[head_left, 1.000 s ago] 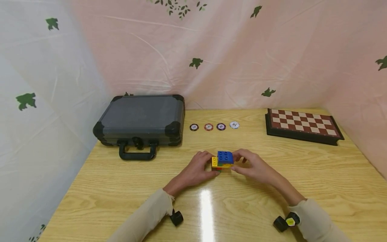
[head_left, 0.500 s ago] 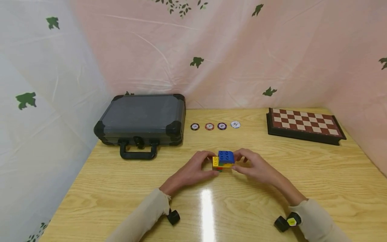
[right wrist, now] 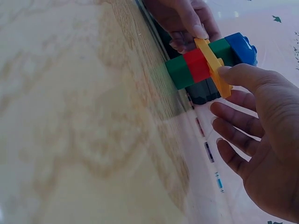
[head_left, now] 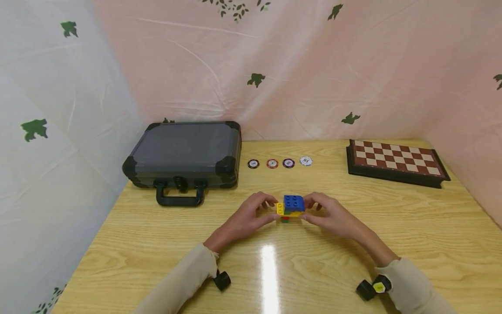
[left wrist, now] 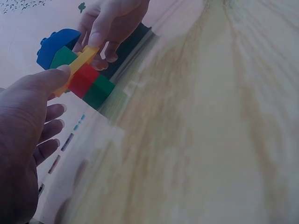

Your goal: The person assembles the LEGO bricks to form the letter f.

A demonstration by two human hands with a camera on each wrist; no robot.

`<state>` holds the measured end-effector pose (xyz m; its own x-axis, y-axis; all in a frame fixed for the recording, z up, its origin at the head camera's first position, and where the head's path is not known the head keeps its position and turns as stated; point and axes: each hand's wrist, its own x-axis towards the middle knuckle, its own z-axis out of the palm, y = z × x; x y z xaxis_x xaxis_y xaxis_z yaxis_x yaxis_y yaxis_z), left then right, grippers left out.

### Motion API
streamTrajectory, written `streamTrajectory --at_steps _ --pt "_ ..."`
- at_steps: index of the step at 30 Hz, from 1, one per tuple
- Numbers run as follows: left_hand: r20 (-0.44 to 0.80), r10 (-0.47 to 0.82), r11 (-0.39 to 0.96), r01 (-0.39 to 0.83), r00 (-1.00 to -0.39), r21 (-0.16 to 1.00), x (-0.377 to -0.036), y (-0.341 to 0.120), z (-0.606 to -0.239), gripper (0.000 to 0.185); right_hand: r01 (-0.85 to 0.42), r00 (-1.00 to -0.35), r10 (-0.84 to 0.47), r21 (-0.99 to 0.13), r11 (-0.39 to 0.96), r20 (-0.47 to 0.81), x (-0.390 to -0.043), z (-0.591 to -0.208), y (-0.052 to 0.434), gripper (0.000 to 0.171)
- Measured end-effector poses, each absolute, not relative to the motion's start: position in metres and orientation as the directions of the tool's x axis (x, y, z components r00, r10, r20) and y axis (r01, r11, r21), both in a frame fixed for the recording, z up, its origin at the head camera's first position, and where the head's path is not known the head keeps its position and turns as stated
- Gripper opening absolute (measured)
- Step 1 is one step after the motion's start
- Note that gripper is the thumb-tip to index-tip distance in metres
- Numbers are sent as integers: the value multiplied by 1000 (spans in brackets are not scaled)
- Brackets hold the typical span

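Observation:
A small stack of toy bricks (head_left: 291, 207) stands mid-table: blue on top, then green, a thin yellow plate, red, and green at the bottom. My left hand (head_left: 272, 209) pinches its left end, with the thumb on the yellow plate (left wrist: 79, 65). My right hand (head_left: 307, 208) pinches the right end, its thumb also on the yellow plate (right wrist: 212, 63). In the wrist views the remaining fingers of each hand spread loosely behind the stack (right wrist: 198, 63). The bottom green brick (left wrist: 100, 91) sits at the wooden table (head_left: 353, 244).
A dark hard case (head_left: 184, 152) with a handle lies at the back left. Several poker chips (head_left: 272, 163) sit in a row behind the stack. A closed chessboard box (head_left: 396, 157) lies at the back right. Pink and white curtains wall in the table.
The left hand's fingers arch a little higher at the stack's left end. The stack and the right hand stay where they were.

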<state>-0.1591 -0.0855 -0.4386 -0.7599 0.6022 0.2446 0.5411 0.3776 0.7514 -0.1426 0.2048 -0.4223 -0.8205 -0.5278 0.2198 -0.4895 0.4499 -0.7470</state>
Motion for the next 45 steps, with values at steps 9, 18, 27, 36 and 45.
streamTrajectory --at_steps 9,18,27,36,45 --pt "298 581 376 574 -757 727 -163 -82 -441 27 -483 -827 -518 -748 456 218 -143 -423 206 19" --pt "319 536 391 565 -782 727 -166 -75 -440 28 -422 -859 -481 -773 474 174 -146 -420 203 15" --pt "321 484 434 542 -814 720 -170 -69 -441 30 -353 -891 -437 -792 497 123 -152 -418 200 24" --pt "315 434 476 512 -844 715 -173 -64 -443 29 -278 -915 -398 -825 491 72 -160 -419 196 31" --pt "295 386 495 466 -874 733 -176 -59 -445 30 -225 -929 -369 -840 493 32 -168 -420 194 31"
